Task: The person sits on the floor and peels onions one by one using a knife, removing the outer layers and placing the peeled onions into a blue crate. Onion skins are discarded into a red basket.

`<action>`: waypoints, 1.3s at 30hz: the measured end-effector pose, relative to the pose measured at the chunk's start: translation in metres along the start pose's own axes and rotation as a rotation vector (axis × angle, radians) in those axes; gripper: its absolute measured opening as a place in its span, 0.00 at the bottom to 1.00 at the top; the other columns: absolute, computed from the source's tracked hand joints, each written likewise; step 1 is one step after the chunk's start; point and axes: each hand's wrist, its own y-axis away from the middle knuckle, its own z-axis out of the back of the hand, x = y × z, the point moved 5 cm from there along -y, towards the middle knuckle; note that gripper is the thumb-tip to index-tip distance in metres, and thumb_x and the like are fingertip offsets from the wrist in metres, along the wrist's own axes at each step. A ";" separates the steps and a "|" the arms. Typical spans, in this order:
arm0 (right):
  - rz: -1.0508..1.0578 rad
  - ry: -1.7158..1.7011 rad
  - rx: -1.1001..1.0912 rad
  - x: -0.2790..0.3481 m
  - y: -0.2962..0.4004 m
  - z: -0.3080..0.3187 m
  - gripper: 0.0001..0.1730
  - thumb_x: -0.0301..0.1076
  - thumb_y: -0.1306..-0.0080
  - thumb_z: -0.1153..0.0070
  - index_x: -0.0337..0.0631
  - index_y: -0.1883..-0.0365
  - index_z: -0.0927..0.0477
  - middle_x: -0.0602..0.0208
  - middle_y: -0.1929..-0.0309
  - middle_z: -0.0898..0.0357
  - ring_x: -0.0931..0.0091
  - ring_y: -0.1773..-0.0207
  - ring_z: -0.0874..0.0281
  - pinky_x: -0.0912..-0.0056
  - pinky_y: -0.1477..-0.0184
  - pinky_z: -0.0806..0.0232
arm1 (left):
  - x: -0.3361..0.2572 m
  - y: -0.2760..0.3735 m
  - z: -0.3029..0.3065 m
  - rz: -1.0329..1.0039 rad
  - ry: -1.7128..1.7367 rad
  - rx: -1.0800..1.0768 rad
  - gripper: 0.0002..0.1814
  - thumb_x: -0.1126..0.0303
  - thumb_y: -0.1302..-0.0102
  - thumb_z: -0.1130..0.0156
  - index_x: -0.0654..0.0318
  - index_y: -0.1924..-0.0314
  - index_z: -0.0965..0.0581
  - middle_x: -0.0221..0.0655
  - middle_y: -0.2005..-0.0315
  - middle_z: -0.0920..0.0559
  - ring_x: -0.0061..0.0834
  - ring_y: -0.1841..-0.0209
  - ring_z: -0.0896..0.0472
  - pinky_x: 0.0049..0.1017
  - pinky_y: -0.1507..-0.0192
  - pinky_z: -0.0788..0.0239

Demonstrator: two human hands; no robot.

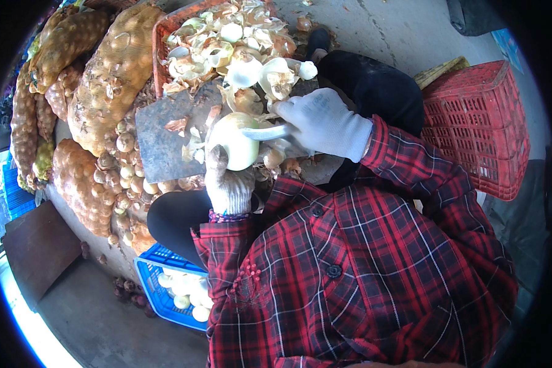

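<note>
A large peeled onion (234, 140), pale white-green, is held up in front of me by my left hand (230, 184), which wears a knitted glove soiled at the thumb. My right hand (324, 122), in a white glove bearing print, grips a knife whose blade (264, 133) touches the onion's right side. The knife's handle is hidden within the fist. Below the hands lies a grey board (177, 133) with scraps of skin on it. Loose onion skins (246, 99) lie close beyond the onion, near my right fingers.
An orange crate (158, 55) heaped with onion peelings stands ahead. Mesh sacks of onions (115, 78) and loose onions (133, 177) lie to the left. By my left leg, a blue crate (152, 290) holds peeled onions. A red crate (478, 124) stands at the right.
</note>
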 end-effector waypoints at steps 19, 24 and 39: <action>0.053 -0.141 0.017 0.007 -0.001 0.003 0.10 0.38 0.42 0.39 0.42 0.68 0.23 0.64 0.75 0.21 0.63 0.70 0.18 0.60 0.65 0.27 | -0.009 -0.006 -0.019 -0.089 -0.413 -0.002 0.51 0.61 0.50 0.24 0.65 0.30 0.42 0.45 0.48 0.24 0.37 0.45 0.23 0.35 0.46 0.24; 0.008 -0.006 0.000 0.003 -0.004 -0.008 0.08 0.37 0.41 0.42 0.43 0.67 0.24 0.63 0.74 0.21 0.64 0.68 0.18 0.59 0.67 0.28 | -0.003 -0.008 -0.002 -0.053 -0.406 -0.012 0.46 0.62 0.49 0.25 0.65 0.34 0.39 0.44 0.49 0.23 0.36 0.45 0.23 0.34 0.46 0.24; -0.516 -1.131 0.306 -0.025 -0.014 -0.043 0.17 0.29 0.39 0.46 0.36 0.52 0.18 0.61 0.61 0.15 0.78 0.57 0.20 0.76 0.51 0.30 | 0.002 -0.001 0.006 0.043 0.053 0.076 0.34 0.60 0.34 0.37 0.67 0.34 0.36 0.45 0.41 0.26 0.40 0.41 0.24 0.40 0.39 0.29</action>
